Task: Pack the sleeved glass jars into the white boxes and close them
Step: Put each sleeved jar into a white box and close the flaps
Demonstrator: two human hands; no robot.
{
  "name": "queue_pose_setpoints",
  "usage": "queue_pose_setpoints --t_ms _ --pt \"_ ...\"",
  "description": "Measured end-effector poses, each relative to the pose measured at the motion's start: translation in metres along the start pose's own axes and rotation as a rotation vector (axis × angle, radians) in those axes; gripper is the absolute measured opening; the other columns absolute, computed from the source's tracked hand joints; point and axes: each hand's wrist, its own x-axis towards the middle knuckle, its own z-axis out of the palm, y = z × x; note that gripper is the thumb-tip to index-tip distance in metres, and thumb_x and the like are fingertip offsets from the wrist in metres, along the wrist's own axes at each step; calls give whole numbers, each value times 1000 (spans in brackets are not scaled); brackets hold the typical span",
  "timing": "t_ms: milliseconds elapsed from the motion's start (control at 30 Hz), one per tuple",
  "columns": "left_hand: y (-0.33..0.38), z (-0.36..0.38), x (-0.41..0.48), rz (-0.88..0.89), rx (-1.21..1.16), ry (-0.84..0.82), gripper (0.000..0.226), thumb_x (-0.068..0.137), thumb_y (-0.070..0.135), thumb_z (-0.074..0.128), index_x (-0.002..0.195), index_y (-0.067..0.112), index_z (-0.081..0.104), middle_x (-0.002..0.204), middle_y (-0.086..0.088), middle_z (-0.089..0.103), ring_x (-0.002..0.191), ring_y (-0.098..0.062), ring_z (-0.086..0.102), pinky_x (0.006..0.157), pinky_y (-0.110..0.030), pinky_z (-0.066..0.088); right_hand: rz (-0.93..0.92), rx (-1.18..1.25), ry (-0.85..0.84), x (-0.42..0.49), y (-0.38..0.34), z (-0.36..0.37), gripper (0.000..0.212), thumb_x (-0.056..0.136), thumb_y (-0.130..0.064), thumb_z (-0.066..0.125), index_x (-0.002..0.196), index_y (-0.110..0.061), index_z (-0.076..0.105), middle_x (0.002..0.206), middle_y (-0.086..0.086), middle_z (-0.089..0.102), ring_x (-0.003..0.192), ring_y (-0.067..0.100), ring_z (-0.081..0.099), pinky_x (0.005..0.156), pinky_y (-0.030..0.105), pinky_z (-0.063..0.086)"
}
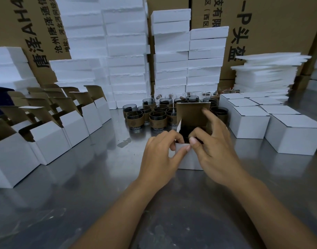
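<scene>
At front flap of white box; left hand, right hand, fingers in pinch

My box is matt white card, raw brown inside; the table is glossy, scuffed metal (smeary reflections); the jars are smoky glass.

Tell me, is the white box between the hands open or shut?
Open: the small white cardboard box has its lid standing upright, brown inside showing.

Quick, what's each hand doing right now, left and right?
Left hand: pinching the front edge of the open white box.
Right hand: gripping that box too, forefinger on its raised lid.
</scene>
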Motion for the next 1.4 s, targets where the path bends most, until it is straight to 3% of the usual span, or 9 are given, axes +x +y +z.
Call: queue_pose_setpoints --t_ms 200,367,467,600,733,933,1067,1233,1400 --pt "0 -1 0 10 -1 2 11 85 34 61 84 32 50 72 13 50 72 -5 48 72 -25 40 -10 -9 -29 2 0 -1 30 98 -38 35 80 -28 56 153 -3 24 142 11 9 113 50 18" --pt "4 -5 6 -198 -295 100 24 93 30 53 105 50 46 73 1 55 75 -11 56 71 -19 46 148 361 341 7 -11 -2 22 93 -21 40 104 -22 59 124 -7 46 116 -1 43 96 12 33" --pt "4 -5 9 -422 -438 51 35 94 33 50 111 61 36 83 -1 58 82 -11 59 69 -8 45 447 614 329 13 -6 -3 20 96 -19 48 114 -28 49 110 -12 51 95 -11 49 76 -1 37" --pt "3 -4 9 -582 -522 -68 36 93 39 51 114 61 31 99 3 59 87 -5 59 72 -16 45 752 923 134 20 2 -3 17 93 -29 50 110 -31 51 107 -10 61 90 -4 56 76 21 44" --pt "-1 -2 11 -646 -572 -70 41 90 39 56 123 53 34 102 5 59 94 -3 56 73 -18 44 844 973 24 22 5 0 25 87 -34 52 108 -28 64 112 -4 67 109 13 59 103 45 40" --pt "1 -3 9 -539 -603 -72 39 92 18 56 109 50 43 112 12 52 99 8 51 64 3 39 853 1046 61 20 3 9 24 94 -39 48 109 -31 65 111 -3 66 104 14 61 89 33 48" --pt "3 -4 9 -451 -615 -142 42 93 9 48 109 47 50 121 25 47 103 18 46 70 3 37 803 1047 51 19 2 8 20 94 -33 49 98 -32 68 99 -4 72 89 12 68 64 23 48" --pt "-2 -5 10 -466 -768 -163 49 90 4 47 123 40 49 124 23 50 95 22 52 69 0 41 765 1017 16 18 4 10 30 94 -31 49 121 -27 61 124 -3 62 114 16 58 100 37 44" --pt "-6 -3 11 -513 -852 -117 43 86 -7 47 108 30 53 95 15 68 86 0 64 69 -12 47 724 993 -8 15 3 9 36 89 -18 57 121 -34 57 119 -1 62 105 17 62 90 36 50"
